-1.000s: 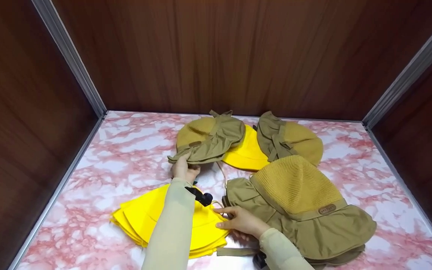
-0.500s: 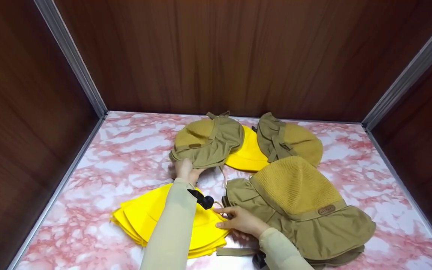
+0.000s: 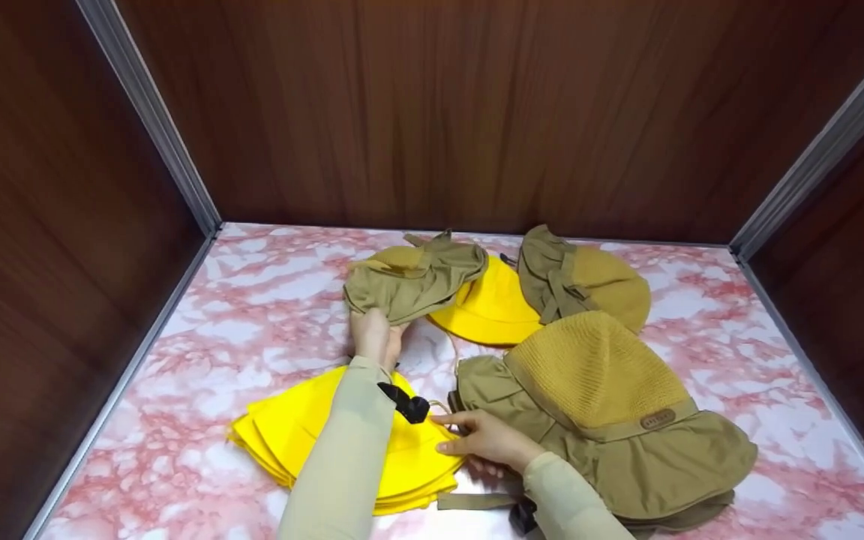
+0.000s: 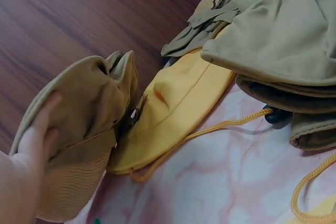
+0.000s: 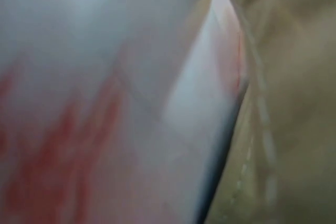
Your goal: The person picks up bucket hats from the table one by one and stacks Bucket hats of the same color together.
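Note:
My left hand [image 3: 376,337] grips the brim of a khaki sun hat [image 3: 417,281] at the back left, lifting its near side. The left wrist view shows that hat's underside [image 4: 79,119], with fingers [image 4: 39,124] lying along the inside of the brim. A yellow bucket hat [image 3: 488,307] lies against it, its cord [image 4: 226,124] trailing over the table. At the front, my right hand [image 3: 488,442] rests its thumb and forefinger at the right edge of a stack of yellow bucket hats [image 3: 289,427]. The right wrist view is blurred, showing khaki cloth [image 5: 299,98] close up.
A stack of khaki sun hats [image 3: 597,397] stands right of my right hand, a strap [image 3: 477,502] reaching out from it. Another khaki hat [image 3: 604,285] lies at the back right. Dark wood panels [image 3: 432,112] enclose the marbled pink table [image 3: 199,360] on three sides.
The khaki hat under my left hand has tipped away, its brim rising and its crown showing less. More of the yellow hat beside it shows. My right hand has stayed in place.

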`<state>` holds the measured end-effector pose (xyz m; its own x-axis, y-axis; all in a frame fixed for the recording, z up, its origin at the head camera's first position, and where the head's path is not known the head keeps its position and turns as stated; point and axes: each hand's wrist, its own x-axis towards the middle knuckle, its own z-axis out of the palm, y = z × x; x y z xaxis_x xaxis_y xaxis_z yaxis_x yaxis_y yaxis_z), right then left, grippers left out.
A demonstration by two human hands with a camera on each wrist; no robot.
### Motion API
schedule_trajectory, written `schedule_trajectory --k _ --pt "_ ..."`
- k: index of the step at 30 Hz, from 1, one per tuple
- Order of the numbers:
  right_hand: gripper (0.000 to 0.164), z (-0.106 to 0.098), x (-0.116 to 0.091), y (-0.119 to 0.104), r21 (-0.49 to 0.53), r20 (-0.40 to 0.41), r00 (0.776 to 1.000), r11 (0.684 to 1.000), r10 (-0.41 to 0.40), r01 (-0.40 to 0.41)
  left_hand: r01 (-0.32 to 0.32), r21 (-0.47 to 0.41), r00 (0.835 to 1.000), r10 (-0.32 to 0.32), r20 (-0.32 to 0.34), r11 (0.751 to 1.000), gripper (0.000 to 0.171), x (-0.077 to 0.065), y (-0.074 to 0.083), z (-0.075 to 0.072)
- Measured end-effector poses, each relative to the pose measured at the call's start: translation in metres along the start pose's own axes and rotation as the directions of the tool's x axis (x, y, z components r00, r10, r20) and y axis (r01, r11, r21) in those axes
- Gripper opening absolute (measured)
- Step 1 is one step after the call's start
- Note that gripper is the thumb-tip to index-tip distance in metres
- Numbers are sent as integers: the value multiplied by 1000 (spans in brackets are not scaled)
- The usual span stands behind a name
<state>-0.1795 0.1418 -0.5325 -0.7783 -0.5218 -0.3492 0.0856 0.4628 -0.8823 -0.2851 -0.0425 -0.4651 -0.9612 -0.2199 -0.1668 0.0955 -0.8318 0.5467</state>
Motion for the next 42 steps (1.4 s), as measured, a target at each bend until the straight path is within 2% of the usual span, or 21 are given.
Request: schedule_trajectory --k 4,11,14,17,19,20,22,25,28,30,32,34,36,39,42 --pt "49 0 0 -1 4 9 1000 1000 10 -10 -23 11 999 23 31 1000 64 -4 3 3" --pt "48 -4 -1 -7 -28 -28 999 999 16 -17 -19 -8 998 19 55 1000 50 -12 10 13" --pt "52 -9 -5 -13 -27 6 999 999 33 -33 -18 -14 998 19 67 1000 44 -16 13 20" --pt "54 -19 -9 -21 57 12 1000 998 -15 15 -20 -29 995 23 95 999 43 -21 17 26" --pt "51 -27 -11 -27 167 -44 996 983 -74 81 -23 -45 992 28 125 999 46 -23 21 29" --pt "48 -32 -12 -30 239 -89 991 964 -100 118 -23 -52 990 30 139 998 47 -25 23 31" --pt "46 -42 -14 -36 394 -188 973 898 -131 197 -19 -62 985 30 171 998 49 -28 26 32" --pt "55 -60 -19 -45 589 -258 957 765 -129 262 1 -61 978 12 209 998 45 -34 30 34" --pt "72 -77 -24 -52 753 -234 964 603 -125 262 18 -54 963 -2 269 998 39 -41 31 35" --pt "83 -86 -27 -54 834 -216 967 490 -131 253 26 -45 947 -10 321 999 35 -46 30 36" --pt "88 -95 -29 -56 891 -209 967 378 -146 250 38 -27 928 -25 372 999 33 -51 29 37" --pt "91 -101 -31 -57 925 -216 965 286 -151 252 58 -7 907 -50 418 998 31 -55 28 38" --pt "92 -107 -33 -56 942 -230 962 215 -144 257 84 12 887 -80 455 996 31 -58 26 39" --pt "88 -112 -34 -54 952 -260 960 139 -106 273 122 28 852 -119 510 992 33 -60 25 38" --pt "67 -115 -35 -52 952 -293 954 79 -60 297 158 28 820 -146 554 987 35 -62 25 37"
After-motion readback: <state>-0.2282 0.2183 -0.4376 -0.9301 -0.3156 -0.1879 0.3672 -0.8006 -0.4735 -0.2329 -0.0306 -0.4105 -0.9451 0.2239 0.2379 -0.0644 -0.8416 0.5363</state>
